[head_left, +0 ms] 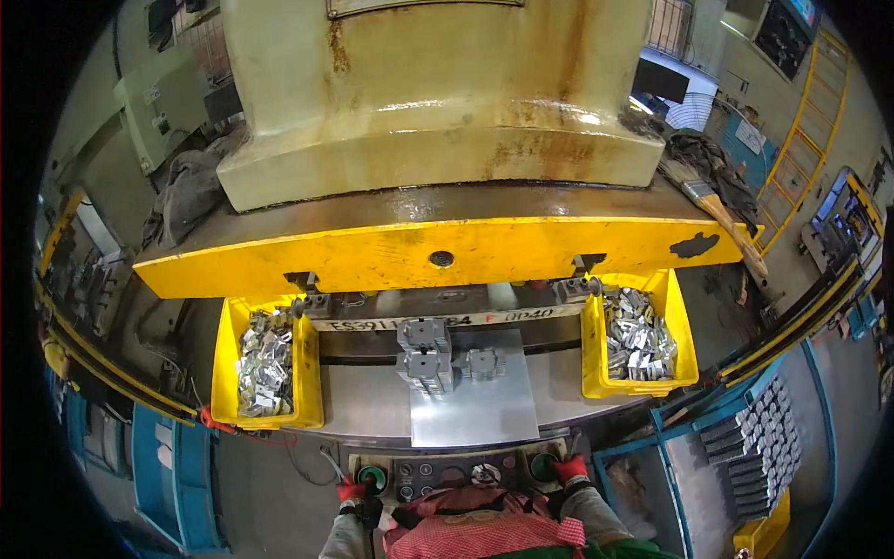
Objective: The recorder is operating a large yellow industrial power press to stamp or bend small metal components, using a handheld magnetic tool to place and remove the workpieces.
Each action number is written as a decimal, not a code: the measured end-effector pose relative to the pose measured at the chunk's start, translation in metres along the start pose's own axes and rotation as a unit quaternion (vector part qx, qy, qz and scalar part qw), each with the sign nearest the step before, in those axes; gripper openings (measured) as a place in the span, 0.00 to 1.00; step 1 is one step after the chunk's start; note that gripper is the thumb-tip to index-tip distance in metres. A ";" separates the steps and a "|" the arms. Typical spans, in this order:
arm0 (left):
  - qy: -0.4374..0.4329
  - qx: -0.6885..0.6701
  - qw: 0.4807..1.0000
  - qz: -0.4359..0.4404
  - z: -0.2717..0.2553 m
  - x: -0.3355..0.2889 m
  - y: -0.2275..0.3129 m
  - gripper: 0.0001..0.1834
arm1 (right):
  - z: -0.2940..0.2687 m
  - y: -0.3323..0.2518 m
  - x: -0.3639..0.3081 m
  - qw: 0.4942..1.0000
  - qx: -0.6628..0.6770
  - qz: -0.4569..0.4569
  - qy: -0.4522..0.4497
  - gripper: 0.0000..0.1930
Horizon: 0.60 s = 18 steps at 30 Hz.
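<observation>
My left hand (352,490), in a red glove with a dark cuff, is at the left end of a control panel (438,477), beside a round green button (373,477). At the panel's right end, my right hand (570,470), also red-gloved, is beside another green button (543,466). Both hands are small in view, and how their fingers are bent cannot be made out. Beyond the panel lies a flat metal sheet (484,415). On it stand a tall stack of grey metal pieces (425,359) and a lower stack (483,363) to its right.
Yellow bins of shiny metal pieces stand left (220,391) and right (684,363). A yellow press beam (372,261) spans above the work area, with a brush (712,200) at its right. Blue racks (168,475) flank me; the right one bears rows of metal parts (759,443).
</observation>
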<state>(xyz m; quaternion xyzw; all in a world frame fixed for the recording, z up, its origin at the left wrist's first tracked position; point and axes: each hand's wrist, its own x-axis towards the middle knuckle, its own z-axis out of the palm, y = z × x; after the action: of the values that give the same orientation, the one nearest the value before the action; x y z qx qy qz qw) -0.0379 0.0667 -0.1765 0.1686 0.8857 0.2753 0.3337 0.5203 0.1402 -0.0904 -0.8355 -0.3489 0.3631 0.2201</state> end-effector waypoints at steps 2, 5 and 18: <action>0.014 0.041 0.999 -0.010 0.004 -0.001 0.008 0.53 | -0.011 -0.018 -0.008 1.000 -0.028 0.013 0.003 0.36; -0.017 0.148 0.989 0.009 0.005 -0.029 0.057 0.52 | -0.019 -0.003 -0.003 0.999 -0.029 0.037 0.024 0.34; 0.156 -0.349 0.923 0.044 -0.126 -0.181 0.208 0.20 | -0.146 -0.050 -0.006 0.841 0.349 -0.103 0.401 0.24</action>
<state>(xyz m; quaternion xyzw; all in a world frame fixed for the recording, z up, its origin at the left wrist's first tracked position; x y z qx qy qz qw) 0.0305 0.0966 0.1177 0.0354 0.7660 0.6041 0.2169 0.6072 0.1522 0.0368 -0.7354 -0.1646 0.0689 0.6538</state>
